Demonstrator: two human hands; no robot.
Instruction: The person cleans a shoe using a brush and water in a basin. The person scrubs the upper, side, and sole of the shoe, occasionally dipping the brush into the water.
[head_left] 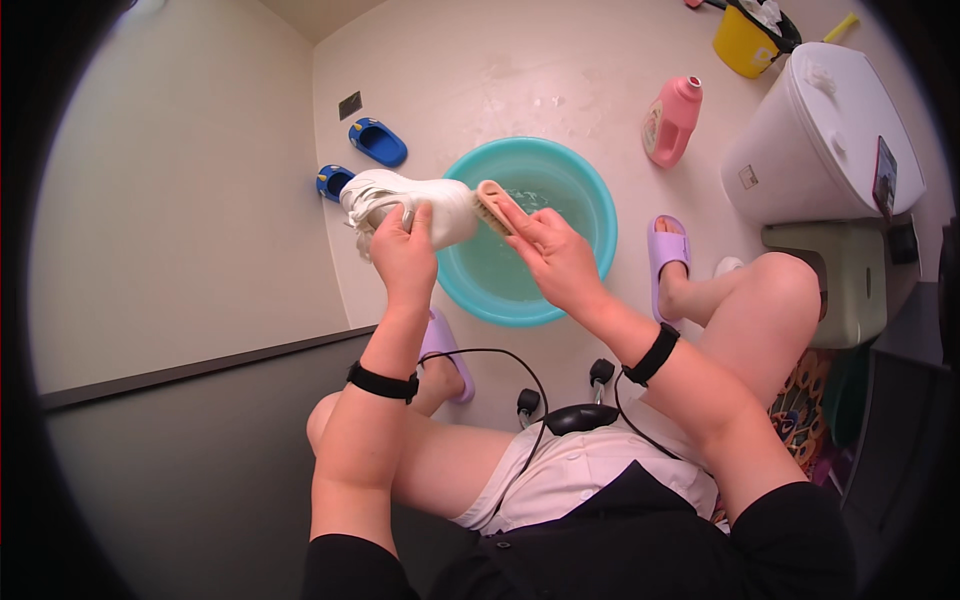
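My left hand [405, 255] grips a white lace-up shoe [450, 205] by its opening, thumb and fingers closed on the edge. The shoe is held above the left rim of a turquoise basin [603, 190], its toe pointing right. In my right hand [555, 255] is a small scrubbing brush [490, 192] with a pale handle. Its bristles face the shoe's toe and seem to touch it. Water [510, 265] stands in the basin below both hands. The shoe's far side is hidden.
A pink bottle [675, 122] without a cap stands right of the basin. Blue clogs [378, 142] lie at the left by a floor drain [349, 105]. A white lidded bin [790, 150] and a yellow bucket [745, 45] stand at the right. A black cable [520, 362] runs between my wrist straps.
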